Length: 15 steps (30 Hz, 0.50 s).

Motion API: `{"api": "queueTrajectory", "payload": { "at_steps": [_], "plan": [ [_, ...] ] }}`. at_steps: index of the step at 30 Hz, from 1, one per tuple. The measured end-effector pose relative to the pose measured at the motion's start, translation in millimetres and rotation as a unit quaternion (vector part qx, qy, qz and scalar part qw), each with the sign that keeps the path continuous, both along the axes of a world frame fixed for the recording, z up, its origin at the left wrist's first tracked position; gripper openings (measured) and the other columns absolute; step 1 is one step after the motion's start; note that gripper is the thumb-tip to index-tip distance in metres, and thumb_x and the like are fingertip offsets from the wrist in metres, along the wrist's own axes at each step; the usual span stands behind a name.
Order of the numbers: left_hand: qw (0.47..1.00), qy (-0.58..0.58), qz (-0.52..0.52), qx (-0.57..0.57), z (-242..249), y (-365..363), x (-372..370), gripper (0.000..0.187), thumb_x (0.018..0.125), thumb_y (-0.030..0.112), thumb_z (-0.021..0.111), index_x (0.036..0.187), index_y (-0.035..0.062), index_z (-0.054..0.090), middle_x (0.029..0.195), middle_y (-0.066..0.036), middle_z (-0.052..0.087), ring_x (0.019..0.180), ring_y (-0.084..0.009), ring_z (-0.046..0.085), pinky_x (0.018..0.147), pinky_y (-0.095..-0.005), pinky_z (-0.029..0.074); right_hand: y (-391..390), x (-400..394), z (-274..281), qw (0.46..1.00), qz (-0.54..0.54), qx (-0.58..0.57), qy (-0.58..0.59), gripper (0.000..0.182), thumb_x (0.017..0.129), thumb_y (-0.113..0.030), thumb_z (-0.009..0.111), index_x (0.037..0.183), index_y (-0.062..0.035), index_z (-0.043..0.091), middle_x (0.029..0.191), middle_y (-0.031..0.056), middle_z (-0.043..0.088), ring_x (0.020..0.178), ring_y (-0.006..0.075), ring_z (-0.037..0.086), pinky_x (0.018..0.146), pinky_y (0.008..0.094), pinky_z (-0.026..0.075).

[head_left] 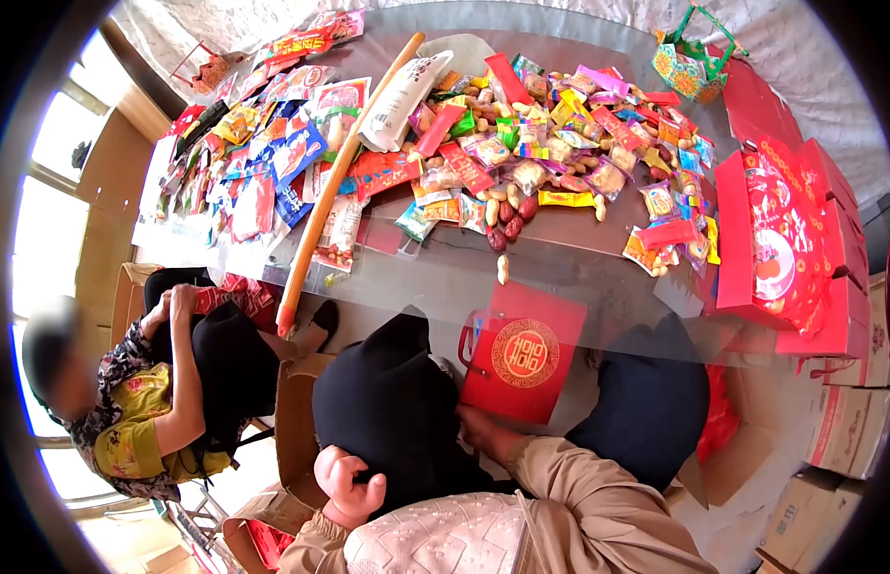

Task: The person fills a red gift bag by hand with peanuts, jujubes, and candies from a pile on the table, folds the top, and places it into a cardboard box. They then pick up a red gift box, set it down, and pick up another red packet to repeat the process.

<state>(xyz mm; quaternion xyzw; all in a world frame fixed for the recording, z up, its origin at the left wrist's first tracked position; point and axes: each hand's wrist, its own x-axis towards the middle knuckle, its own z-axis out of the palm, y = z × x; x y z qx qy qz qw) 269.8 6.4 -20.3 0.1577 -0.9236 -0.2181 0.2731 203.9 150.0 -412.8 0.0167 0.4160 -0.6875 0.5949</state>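
Observation:
My left hand point(351, 486) rests against my left thigh with its fingers curled in and nothing showing in them. Between my knees, my right hand point(483, 432) reaches down beside the lower left corner of a red gift box point(526, 352) with a round gold emblem and a dark handle on its left side. My left leg hides the fingers of that hand. Over my knees, the glass-topped table point(435, 287) carries a mixed heap of peanuts, dates and wrapped sweets point(550, 143).
A long wooden stick point(344, 172) separates the sweets from packaged snacks point(263, 143). A white packet point(403, 100) lies beside it. Red boxes point(799, 239) stand at the table's right end, near a green-handled basket point(694, 62). Cartons point(852, 430) stack at right; another person point(144, 402) sits at left.

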Motion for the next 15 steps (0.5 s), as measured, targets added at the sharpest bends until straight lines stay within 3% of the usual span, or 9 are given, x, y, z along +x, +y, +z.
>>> {"api": "queueTrajectory", "payload": {
  "at_steps": [2,5,9,12,15],
  "plan": [
    [1.000,0.007,0.005,-0.002,-2,0,1,0.045,0.089,0.045,0.064,0.073,0.0064,0.048,0.063,-0.006,0.036,0.055,-0.0222,0.038,0.053,-0.0352,0.031,0,-18,28,0.971,-0.010,0.083,-0.224,0.020,0.102,-0.030,0.050,0.103,-0.0154,0.064,0.080,0.0017,0.059,0.074,0.0119,0.053,0.063,0.0271,0.043],
    [1.000,0.013,0.014,0.001,-2,-1,4,0.044,0.089,0.043,0.064,0.073,0.0059,0.048,0.063,-0.007,0.037,0.055,-0.0224,0.039,0.053,-0.0356,0.032,2,-19,71,0.985,-0.007,0.116,-0.124,0.025,0.096,-0.030,0.058,0.112,-0.0121,0.066,0.096,-0.0003,0.069,0.088,0.0162,0.062,0.076,0.0330,0.051],
    [1.000,0.020,0.016,0.012,-2,0,6,0.044,0.089,0.043,0.065,0.074,0.0053,0.049,0.064,-0.007,0.038,0.055,-0.0222,0.039,0.053,-0.0351,0.032,7,-18,110,0.991,0.038,0.117,-0.052,0.027,0.095,-0.032,0.059,0.111,-0.0121,0.066,0.095,0.0003,0.069,0.089,0.0162,0.061,0.075,0.0331,0.051],
    [0.999,0.030,0.008,0.017,-4,-2,10,0.043,0.089,0.042,0.065,0.074,0.0053,0.050,0.064,-0.007,0.038,0.055,-0.0219,0.040,0.053,-0.0348,0.032,26,-25,119,0.984,0.118,0.126,-0.039,0.028,0.094,-0.034,0.060,0.110,-0.0120,0.067,0.093,0.0007,0.068,0.090,0.0163,0.061,0.075,0.0332,0.050],
    [0.999,0.036,0.008,0.033,-5,-4,11,0.039,0.086,0.038,0.068,0.075,0.0054,0.051,0.065,-0.007,0.039,0.056,-0.0215,0.041,0.053,-0.0343,0.033,61,-28,87,0.963,0.055,0.255,-0.073,0.027,0.093,-0.035,0.062,0.107,-0.0125,0.068,0.091,0.0018,0.068,0.087,0.0173,0.060,0.073,0.0338,0.050]
  ]
}}
